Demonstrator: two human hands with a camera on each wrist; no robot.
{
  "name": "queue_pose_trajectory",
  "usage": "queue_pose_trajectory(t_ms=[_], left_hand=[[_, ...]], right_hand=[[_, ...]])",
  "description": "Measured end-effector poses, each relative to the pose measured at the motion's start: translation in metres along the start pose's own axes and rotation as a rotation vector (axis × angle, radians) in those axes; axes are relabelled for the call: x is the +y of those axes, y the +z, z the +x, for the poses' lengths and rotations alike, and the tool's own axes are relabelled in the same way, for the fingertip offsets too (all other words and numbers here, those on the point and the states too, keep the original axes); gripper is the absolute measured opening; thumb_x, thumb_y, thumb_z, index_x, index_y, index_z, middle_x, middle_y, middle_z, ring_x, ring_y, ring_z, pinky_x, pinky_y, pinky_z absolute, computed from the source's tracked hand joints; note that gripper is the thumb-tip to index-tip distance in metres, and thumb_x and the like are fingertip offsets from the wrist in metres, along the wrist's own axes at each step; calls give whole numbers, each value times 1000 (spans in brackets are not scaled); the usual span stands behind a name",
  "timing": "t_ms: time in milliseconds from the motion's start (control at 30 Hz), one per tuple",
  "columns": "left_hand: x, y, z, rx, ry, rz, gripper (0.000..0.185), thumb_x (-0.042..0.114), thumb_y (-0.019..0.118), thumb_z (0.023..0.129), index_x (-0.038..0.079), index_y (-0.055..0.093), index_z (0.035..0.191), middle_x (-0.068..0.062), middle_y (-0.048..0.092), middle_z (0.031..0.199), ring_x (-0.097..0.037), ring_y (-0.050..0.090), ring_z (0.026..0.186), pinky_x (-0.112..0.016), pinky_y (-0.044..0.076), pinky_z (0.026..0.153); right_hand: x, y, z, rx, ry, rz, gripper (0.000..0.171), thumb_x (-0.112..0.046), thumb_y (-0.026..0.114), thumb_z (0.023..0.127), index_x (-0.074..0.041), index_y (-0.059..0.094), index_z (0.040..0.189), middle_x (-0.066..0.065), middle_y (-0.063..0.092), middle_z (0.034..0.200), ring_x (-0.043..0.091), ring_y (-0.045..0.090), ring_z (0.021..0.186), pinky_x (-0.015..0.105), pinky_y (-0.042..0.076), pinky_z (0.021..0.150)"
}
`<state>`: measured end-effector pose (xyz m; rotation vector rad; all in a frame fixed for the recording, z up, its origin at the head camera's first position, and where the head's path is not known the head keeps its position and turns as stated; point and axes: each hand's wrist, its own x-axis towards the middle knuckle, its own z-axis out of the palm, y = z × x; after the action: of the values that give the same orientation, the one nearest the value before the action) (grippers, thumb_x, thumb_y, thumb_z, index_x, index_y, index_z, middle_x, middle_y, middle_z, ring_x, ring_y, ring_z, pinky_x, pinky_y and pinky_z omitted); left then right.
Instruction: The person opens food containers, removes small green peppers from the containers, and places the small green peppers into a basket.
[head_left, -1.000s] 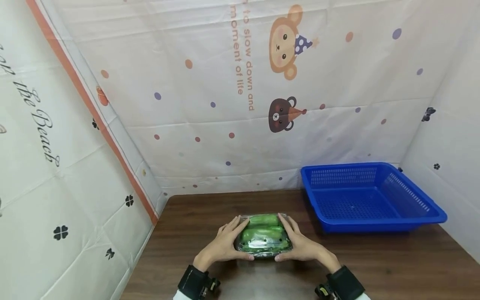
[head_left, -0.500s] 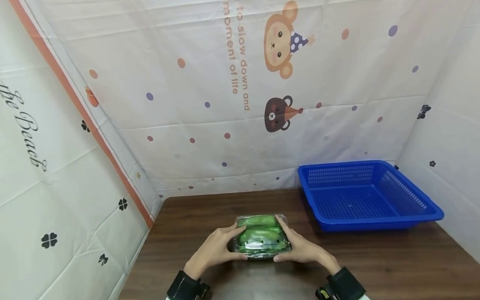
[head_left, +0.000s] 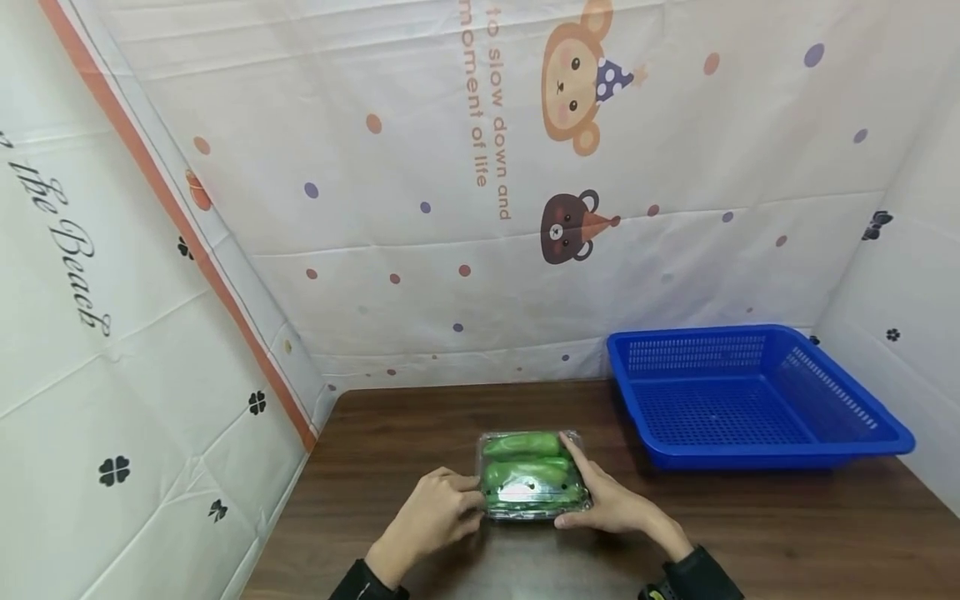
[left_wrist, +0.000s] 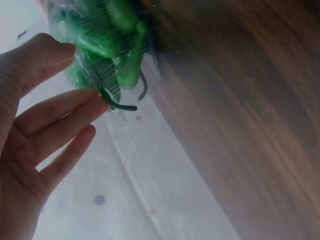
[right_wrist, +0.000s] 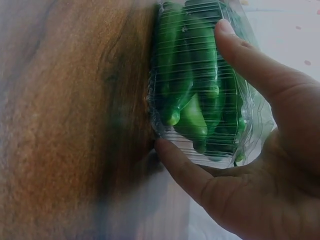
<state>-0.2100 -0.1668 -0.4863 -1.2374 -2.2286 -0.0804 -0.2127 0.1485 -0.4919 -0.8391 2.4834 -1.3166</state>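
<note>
A clear plastic box of long green peppers [head_left: 528,475] lies on the table in front of me. At its left end is my left hand [head_left: 442,508], fingers bent in, with thumb and fingertips at the box's edge. In the left wrist view a dark curved stem [left_wrist: 120,106] shows beside those fingertips at the box [left_wrist: 107,45]. My right hand [head_left: 615,500] holds the right end between a thumb near the front corner and a finger stretched toward the back corner. Through the ribbed plastic, the peppers [right_wrist: 192,100] show in the right wrist view.
A blue slotted plastic basket [head_left: 750,458] stands at the back right of the brown wooden table [head_left: 420,417]. White printed cloth [head_left: 420,308] hangs behind the table and along both sides.
My left hand has drawn its spread fingers back from the box's top and bent them at its left edge. My right hand keeps its place at the right end.
</note>
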Motion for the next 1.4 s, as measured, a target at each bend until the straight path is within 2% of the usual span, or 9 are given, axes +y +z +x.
queue_pose_trajectory(t_ms=[233, 400, 633, 767, 867, 1100, 1200, 1300, 1400], left_hand=[[5, 2, 3, 13, 105, 197, 26, 23, 83, 71, 23, 59, 62, 13, 66, 70, -3, 65, 66, -23, 52, 75], [2, 3, 9, 40, 110, 214, 28, 20, 82, 70, 21, 56, 59, 13, 63, 65, -2, 63, 61, -22, 53, 72], [-2, 0, 8, 88, 103, 87, 27, 15, 85, 67, 22, 60, 58, 16, 59, 63, -2, 52, 52, -15, 42, 53], [-4, -5, 7, 61, 67, -32, 26, 11, 85, 69, 21, 62, 61, 16, 63, 66, -2, 57, 54, -15, 46, 54], [-7, -10, 7, 75, 57, -94, 25, 8, 84, 70, 21, 64, 62, 15, 68, 69, -2, 60, 57, -15, 48, 55], [-10, -15, 15, 152, 31, -181, 31, 4, 80, 74, 21, 57, 64, 15, 56, 58, 7, 35, 51, -7, 24, 50], [-9, -11, 14, 136, -8, -119, 21, 8, 83, 75, 21, 67, 69, 14, 66, 66, 6, 51, 54, -9, 37, 50], [-4, -4, 5, 130, -55, -55, 14, 13, 87, 71, 21, 77, 78, 12, 77, 83, -2, 70, 68, -17, 53, 57], [4, 5, -6, 146, -148, -49, 18, 16, 89, 70, 21, 79, 84, 9, 78, 93, -4, 73, 77, -18, 54, 59]], right_hand=[[0, 1, 1, 27, 10, -4, 120, -32, 84, 85, 2, -2, 162, 37, 5, 166, 59, 12, 149, 75, 23, 111], [0, 2, 4, 42, 54, 44, 119, -27, 84, 86, 0, -4, 162, 35, 0, 166, 59, 6, 150, 75, 20, 113], [3, 3, 4, 27, 65, 48, 118, -26, 84, 86, 1, -3, 162, 37, 2, 165, 61, 8, 149, 76, 21, 112], [0, 4, 5, 11, 78, 65, 117, -24, 84, 86, -1, -3, 162, 35, 0, 166, 61, 7, 149, 76, 20, 112], [-2, 4, 6, -5, 92, 79, 118, -24, 83, 87, -3, -4, 163, 34, -2, 167, 60, 6, 150, 76, 20, 112], [-2, 1, 9, 12, 88, 54, 118, -21, 84, 86, 0, -4, 162, 36, 0, 166, 61, 9, 149, 76, 22, 112], [0, 0, 8, 33, 94, 45, 120, -21, 85, 84, -1, -4, 162, 37, 2, 166, 61, 13, 148, 75, 25, 111], [-1, 1, 2, 53, 90, 31, 121, -24, 86, 84, -1, -3, 162, 40, 7, 164, 61, 19, 147, 73, 28, 111], [-5, 1, -9, 79, 63, -18, 119, -28, 85, 85, 2, -2, 162, 42, 12, 162, 62, 23, 145, 73, 30, 109]])
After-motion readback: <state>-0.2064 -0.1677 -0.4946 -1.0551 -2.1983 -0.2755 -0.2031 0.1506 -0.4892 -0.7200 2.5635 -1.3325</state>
